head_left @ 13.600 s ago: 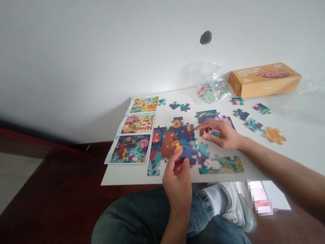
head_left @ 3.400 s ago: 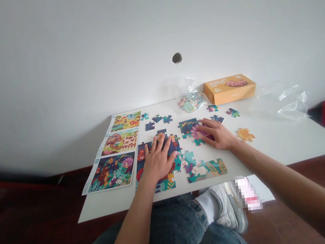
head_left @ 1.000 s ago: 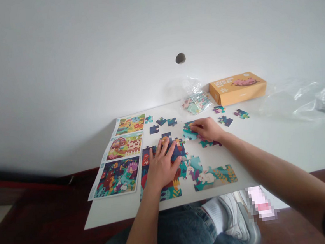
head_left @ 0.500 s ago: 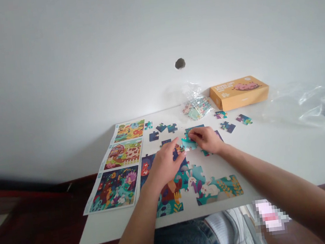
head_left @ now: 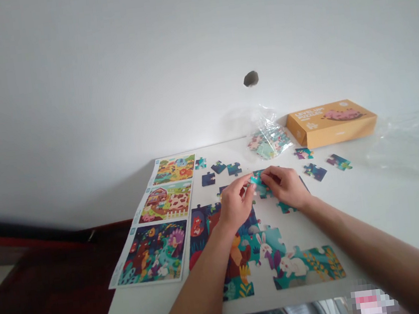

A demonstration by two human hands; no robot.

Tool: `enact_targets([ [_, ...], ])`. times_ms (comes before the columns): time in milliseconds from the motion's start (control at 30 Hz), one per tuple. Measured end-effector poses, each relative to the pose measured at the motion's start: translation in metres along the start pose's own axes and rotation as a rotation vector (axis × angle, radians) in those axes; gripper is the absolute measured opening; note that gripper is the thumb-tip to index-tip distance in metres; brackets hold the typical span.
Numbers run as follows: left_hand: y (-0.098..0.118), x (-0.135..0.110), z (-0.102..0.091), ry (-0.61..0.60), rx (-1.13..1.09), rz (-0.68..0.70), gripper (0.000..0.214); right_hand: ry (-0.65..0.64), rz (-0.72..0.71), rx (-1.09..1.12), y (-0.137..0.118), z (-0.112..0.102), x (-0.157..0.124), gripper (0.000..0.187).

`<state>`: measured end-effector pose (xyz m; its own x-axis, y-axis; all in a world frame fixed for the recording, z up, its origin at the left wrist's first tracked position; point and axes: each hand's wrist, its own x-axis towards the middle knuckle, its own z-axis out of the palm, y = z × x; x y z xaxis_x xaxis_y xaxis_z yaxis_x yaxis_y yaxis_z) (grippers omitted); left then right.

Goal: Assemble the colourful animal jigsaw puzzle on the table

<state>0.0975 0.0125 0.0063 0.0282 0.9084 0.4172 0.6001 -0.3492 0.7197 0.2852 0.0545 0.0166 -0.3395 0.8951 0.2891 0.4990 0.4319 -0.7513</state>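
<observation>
My left hand (head_left: 237,201) and my right hand (head_left: 285,187) meet above the middle of the table, fingertips closed on a teal puzzle piece (head_left: 256,179) between them. The fingers cover part of that piece and the dark pieces right behind it. Under my left forearm lies a joined puzzle section (head_left: 250,230) with a bear and a fox-like animal. Nearer the front edge is a joined strip (head_left: 308,265) with white rabbits and yellow plants. A teal piece (head_left: 288,207) lies just below my right hand.
A picture sheet (head_left: 155,251) lies on the left. Loose pieces (head_left: 234,169) are at the back, others (head_left: 315,171) to the right. A clear bag of pieces (head_left: 268,140) and a yellow puzzle box (head_left: 332,123) stand by the wall. Clear plastic wrap (head_left: 416,146) lies far right.
My left hand has moved right and its spread fingers have closed on the teal piece beside my right fingers. The view has shifted, so the table's things appear moved, mostly rightward.
</observation>
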Motion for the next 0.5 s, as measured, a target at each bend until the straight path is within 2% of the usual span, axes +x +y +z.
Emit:
enact_targets([
  [267,0.0013,0.0042,-0.0007,0.021,-0.05,-0.018,0.029,-0.063,-0.038,0.007,0.0006,0.0001,0.0003,0.026],
  [433,0.0014,0.0004,0.0008,-0.06,-0.021,-0.053,0.034,-0.031,0.035,-0.002,0.0026,0.0022,-0.0031,0.03],
  [500,-0.0013,0.0003,0.0,-0.039,0.002,-0.042,0.034,-0.035,0.065,-0.023,0.003,0.0018,-0.0034,0.033],
])
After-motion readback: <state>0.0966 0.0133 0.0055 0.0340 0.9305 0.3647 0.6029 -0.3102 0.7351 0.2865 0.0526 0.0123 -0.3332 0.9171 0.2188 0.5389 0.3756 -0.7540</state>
